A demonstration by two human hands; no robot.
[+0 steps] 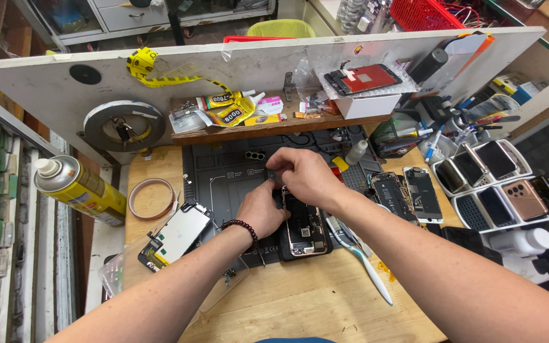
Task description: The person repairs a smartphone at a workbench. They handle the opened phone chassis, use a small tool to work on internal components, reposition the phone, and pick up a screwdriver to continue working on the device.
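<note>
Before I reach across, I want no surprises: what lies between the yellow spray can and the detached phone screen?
In the head view, a tape roll lies flat on the wooden table between the spray can and the detached screen.

Yellow spray can (79,188) left; detached screen (176,236) nearby

Our right hand (306,174) and left hand (263,209) cover the top end of the opened phone (303,230), so we cannot tell what the fingertips pinch there or how tight either grip is. Our forearms run off the lower edge. The yellow spray can (79,188) is cut at the left, and the small parts on the wooden shelf (274,127) are too small to tell apart.
</note>
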